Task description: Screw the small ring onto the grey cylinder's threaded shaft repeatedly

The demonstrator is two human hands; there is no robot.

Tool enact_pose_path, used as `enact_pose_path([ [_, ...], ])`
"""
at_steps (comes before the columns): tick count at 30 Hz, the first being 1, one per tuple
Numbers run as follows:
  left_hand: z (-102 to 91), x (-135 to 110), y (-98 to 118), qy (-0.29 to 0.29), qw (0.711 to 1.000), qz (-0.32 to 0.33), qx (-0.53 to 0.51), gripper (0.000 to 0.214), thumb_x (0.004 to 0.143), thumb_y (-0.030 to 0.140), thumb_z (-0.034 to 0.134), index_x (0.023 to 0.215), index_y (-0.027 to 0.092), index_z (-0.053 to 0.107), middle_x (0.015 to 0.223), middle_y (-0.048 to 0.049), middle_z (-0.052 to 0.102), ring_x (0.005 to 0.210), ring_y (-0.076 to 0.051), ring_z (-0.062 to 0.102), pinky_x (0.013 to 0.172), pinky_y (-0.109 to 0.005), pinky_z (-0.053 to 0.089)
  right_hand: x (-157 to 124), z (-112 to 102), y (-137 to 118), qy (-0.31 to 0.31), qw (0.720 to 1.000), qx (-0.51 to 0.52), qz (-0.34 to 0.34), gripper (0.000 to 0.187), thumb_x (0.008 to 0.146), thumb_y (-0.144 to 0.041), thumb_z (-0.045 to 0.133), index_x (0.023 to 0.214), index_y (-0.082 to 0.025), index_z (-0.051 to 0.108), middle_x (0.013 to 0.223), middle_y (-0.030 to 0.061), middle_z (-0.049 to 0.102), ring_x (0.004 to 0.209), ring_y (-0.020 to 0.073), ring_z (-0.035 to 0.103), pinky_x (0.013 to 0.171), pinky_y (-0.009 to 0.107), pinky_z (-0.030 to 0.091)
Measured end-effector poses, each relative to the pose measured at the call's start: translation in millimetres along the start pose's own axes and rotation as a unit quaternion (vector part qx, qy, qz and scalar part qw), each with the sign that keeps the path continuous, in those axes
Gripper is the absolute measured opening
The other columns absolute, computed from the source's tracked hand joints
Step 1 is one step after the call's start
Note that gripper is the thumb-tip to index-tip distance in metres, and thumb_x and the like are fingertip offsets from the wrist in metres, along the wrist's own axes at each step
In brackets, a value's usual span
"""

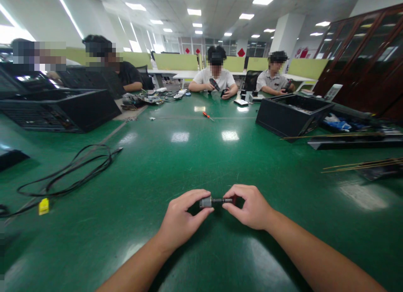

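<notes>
My left hand [184, 212] pinches a short grey cylinder [206, 202] between thumb and fingertips. From its right side runs a thin dark shaft [217, 200], lying level. Thumb and forefinger of my right hand [252, 206] close on a ribbed metal end piece [228, 200] in line with that shaft. Something dark red shows behind it, partly hidden by the fingers. I cannot tell whether the cylinder, shaft and end piece are one part. Both hands are held low over the green table [201, 166], close together.
A coiled black cable [78, 168] with a yellow tag [44, 206] lies at left. Black computer cases stand at left [63, 109] and right [292, 113]. Farther off lies a red screwdriver [207, 115]. Several people sit across the table; one person [214, 80] holds a dark tool.
</notes>
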State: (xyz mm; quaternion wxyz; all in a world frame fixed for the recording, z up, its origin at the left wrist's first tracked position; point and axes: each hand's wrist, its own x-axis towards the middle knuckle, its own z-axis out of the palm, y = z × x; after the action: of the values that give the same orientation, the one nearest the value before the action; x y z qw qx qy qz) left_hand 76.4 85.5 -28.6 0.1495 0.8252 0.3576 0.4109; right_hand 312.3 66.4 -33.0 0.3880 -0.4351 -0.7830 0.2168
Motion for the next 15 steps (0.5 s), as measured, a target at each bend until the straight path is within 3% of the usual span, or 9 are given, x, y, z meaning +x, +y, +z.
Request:
enact_pose_path([
  [15,-0.9,-0.9,-1.4,-0.002,1.0,0.003,0.002,0.029,0.08,0.023,0.078,0.108,0.022,0.073,0.102,-0.0046,0.078,0.093,-0.02,0.074,0.088,-0.031,0.061,0.1,-2.4,-0.2,0.0,1.0,0.007,0.007,0.005,0.082,-0.019,0.07,0.087,-0.02,0.069,0.075,0.0012,0.069,0.067,0.0165,0.065,0.067,0.028,0.048],
])
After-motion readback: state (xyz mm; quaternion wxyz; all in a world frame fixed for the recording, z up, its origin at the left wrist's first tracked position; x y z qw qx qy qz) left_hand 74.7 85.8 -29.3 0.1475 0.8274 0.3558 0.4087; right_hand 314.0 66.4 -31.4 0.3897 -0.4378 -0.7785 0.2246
